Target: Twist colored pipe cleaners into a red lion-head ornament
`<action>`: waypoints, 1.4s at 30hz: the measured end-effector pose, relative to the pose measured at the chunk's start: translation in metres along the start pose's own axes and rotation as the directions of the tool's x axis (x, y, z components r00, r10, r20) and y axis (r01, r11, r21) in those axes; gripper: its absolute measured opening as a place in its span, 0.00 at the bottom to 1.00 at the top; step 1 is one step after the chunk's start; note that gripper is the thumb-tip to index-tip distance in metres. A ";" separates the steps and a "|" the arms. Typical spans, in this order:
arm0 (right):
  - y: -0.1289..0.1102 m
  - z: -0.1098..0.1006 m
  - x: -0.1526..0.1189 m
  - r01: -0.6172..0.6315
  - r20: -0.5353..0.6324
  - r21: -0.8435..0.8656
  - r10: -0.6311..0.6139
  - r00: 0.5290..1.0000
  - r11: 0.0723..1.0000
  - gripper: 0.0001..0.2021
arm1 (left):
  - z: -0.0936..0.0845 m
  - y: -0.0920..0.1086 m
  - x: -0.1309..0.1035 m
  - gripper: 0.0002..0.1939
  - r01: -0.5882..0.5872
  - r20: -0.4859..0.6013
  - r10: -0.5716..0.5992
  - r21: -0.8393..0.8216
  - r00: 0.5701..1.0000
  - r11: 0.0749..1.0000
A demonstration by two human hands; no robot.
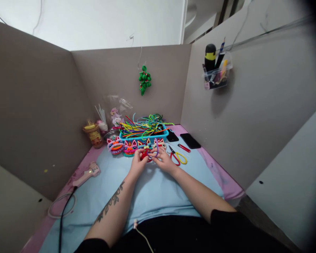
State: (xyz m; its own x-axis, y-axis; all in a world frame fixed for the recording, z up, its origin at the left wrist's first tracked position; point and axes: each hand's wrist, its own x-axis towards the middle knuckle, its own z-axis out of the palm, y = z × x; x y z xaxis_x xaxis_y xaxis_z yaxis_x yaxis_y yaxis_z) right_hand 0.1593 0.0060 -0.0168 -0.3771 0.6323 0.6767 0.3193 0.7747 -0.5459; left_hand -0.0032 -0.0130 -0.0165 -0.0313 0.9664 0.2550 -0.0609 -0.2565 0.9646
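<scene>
My left hand (138, 163) pinches a small red fuzzy piece (145, 154), which looks made of pipe cleaner, above the blue cloth. Close against it, my right hand (163, 161) has its fingers closed on a purple pipe cleaner (157, 146) that curves upward and reaches to the red piece. My fingers hide part of both. Just behind the hands stands a row of colourful pipe-cleaner animal heads (130, 147) with pointed ears. Scissors (177, 158) with red and yellow handles lie open to the right of my right hand.
A blue basket (144, 138) heaped with pipe cleaners stands at the back. A pink glue gun (88, 174) with a black cord lies left. Right are a red cutter (184, 148) and a black phone (190, 141). A drink cup (94, 134) stands back left; grey panels (131, 77) surround the table.
</scene>
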 end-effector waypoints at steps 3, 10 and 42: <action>-0.004 -0.002 0.000 -0.044 -0.019 0.103 0.046 0.999 0.994 0.11 | -0.004 -0.003 0.004 0.19 -0.007 -0.133 0.011 0.026 0.991 1.000; -0.015 -0.005 0.002 -0.219 0.255 0.489 0.102 0.962 0.844 0.13 | -0.010 -0.007 0.007 0.18 -0.028 -0.218 0.043 0.070 0.975 0.997; 0.006 -0.005 0.002 -0.119 0.096 -0.025 0.121 0.988 0.993 0.04 | -0.001 -0.007 -0.004 0.20 -0.046 0.242 0.040 0.019 0.970 0.999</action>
State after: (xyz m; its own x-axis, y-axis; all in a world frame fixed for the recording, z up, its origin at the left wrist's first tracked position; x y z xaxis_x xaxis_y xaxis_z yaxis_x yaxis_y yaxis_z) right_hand 0.1647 0.0121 -0.0162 -0.4177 0.7195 0.5548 0.3839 0.6932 -0.6100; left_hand -0.0035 -0.0148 -0.0242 0.2083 0.9304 0.3017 -0.0404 -0.3000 0.9531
